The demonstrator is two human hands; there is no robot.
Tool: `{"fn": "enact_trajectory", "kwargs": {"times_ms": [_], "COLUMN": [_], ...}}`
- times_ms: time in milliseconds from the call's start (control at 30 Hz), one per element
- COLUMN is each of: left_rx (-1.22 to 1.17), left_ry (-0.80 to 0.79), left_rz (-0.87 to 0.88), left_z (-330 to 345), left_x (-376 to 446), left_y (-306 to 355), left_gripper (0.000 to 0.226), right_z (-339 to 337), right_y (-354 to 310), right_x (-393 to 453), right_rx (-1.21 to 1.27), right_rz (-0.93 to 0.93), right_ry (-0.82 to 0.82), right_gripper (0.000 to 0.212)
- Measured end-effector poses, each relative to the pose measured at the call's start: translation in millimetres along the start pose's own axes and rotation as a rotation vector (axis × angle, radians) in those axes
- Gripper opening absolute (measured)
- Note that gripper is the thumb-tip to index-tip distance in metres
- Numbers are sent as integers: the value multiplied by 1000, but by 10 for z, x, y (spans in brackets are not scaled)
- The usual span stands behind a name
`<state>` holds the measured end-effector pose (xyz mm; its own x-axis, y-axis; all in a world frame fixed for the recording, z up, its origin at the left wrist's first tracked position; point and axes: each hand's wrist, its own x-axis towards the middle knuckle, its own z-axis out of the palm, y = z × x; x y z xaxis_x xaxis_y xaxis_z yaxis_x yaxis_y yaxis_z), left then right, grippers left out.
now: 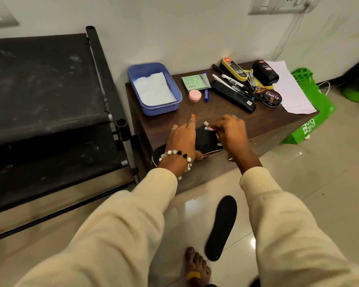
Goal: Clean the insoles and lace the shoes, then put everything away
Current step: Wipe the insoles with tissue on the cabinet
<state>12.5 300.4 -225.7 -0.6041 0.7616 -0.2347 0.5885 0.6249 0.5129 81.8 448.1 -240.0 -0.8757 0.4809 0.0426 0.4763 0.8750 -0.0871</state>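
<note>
One black insole (205,139) lies diagonally, toe toward the wall.

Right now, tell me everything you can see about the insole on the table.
The insole is black and flat, with a matte, foam-like surface and a thin pale edge showing along its near side. It lies on the dark brown table, its heel end sticking out past the front corner. The left hand holds it down, index finger pointing forward. The right hand presses a crumpled white wipe against its toe end.
</note>
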Motion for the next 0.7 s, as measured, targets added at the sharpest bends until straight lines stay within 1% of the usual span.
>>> {"fn": "enact_trajectory", "kwargs": {"times_ms": [67,100,200,267,333,467,533,633,700], "left_rx": [-4,-3,9,15,21,21,18,35,43], "left_ry": [0,2,6,5,5,11,17,14,10], "left_rz": [-1,-2,-5,-9,-15,-23,-21,-14,-18], "left_z": [0,3,10,16,15,15,14,4,-3], "left_x": [0,1,5,9,8,-5,-14,-16,-10], "left_y": [-3,-4,-4,-4,2,18,24,34,45], "left_gripper": [118,118,119,119,118,117,116,114,114], "right_z": [38,51,47,14,-37,-15,1,18,32], "right_y": [91,143,308,378,388,374,297,140,32], "right_x": [45,29,0,7,-31,-130,-136,-90,-92], "right_rx": [-17,6,156,142,147,129,112,115,64], "right_rz": [135,170,360,483,547,577,584,516,412], "right_ry": [13,37,184,146,141,144,130,140,106], "right_gripper": [36,37,24,23,24,26,22,21,29]}}
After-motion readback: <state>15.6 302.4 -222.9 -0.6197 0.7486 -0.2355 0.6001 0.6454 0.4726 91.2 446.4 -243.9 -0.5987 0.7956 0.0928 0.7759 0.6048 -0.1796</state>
